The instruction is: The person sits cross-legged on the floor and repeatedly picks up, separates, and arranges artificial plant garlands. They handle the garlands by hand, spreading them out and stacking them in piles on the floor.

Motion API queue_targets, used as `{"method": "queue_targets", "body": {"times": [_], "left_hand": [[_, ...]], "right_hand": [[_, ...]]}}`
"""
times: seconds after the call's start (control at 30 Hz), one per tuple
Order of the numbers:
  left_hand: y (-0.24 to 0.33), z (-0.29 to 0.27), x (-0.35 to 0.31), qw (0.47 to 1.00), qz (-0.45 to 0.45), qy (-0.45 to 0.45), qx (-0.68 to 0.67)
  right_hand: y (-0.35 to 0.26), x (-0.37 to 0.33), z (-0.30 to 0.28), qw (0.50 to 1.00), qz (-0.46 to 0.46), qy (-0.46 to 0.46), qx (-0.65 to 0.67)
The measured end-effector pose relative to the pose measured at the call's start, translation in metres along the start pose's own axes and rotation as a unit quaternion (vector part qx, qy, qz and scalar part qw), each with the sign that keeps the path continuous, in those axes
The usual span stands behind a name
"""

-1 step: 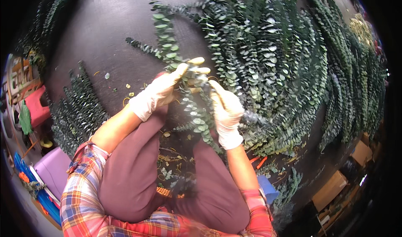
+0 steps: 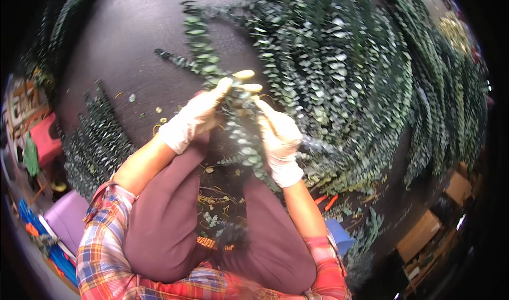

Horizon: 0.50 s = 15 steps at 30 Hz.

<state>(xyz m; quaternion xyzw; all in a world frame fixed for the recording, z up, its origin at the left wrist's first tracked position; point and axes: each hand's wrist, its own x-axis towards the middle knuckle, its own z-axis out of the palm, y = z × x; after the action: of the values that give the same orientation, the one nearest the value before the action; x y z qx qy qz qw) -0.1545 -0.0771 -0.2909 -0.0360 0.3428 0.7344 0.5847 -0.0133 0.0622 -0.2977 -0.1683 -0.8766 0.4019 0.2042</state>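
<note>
A eucalyptus branch [image 2: 197,37] with round green leaves runs from the upper middle down between my hands, its lower leaves hanging above my lap. My left hand [image 2: 199,112], in a pale glove, is closed round its middle, fingertips pointing right. Close beside it, my right hand [image 2: 280,133], gloved too, pinches at the same leafy stems from the right. Motion blur smears the spot where the fingers meet, so the exact grip there is hard to see. A blurred greyish sprig [image 2: 318,145] shows just right of my right hand.
A large heap of eucalyptus branches [image 2: 334,77] covers the right, with a smaller bundle [image 2: 98,141] at left. Orange-handled tool [image 2: 331,202], blue object [image 2: 339,236] and cardboard box [image 2: 419,235] lie to the right. A purple container [image 2: 66,215] stands left; leaf scraps litter the dark floor.
Both hands and the branch have shifted slightly left. My right hand has come a little closer to my left at the stems.
</note>
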Motion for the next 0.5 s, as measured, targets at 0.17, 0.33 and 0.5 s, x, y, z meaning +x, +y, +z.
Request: {"method": "queue_targets", "body": {"times": [0.17, 0.33, 0.5], "left_hand": [[-0.005, -0.021, -0.001, 0.991, 0.029, 0.121, -0.042], [0.005, -0.026, -0.004, 0.995, 0.050, 0.086, -0.017], [0.004, -0.020, -0.001, 0.996, 0.035, 0.081, 0.007]], "right_hand": [[-0.015, 0.005, 0.005, 0.994, 0.021, -0.110, -0.002], [0.043, 0.014, -0.073, 0.977, 0.055, 0.104, -0.178], [0.107, -0.009, -0.140, 0.926, 0.320, 0.196, -0.048]]}}
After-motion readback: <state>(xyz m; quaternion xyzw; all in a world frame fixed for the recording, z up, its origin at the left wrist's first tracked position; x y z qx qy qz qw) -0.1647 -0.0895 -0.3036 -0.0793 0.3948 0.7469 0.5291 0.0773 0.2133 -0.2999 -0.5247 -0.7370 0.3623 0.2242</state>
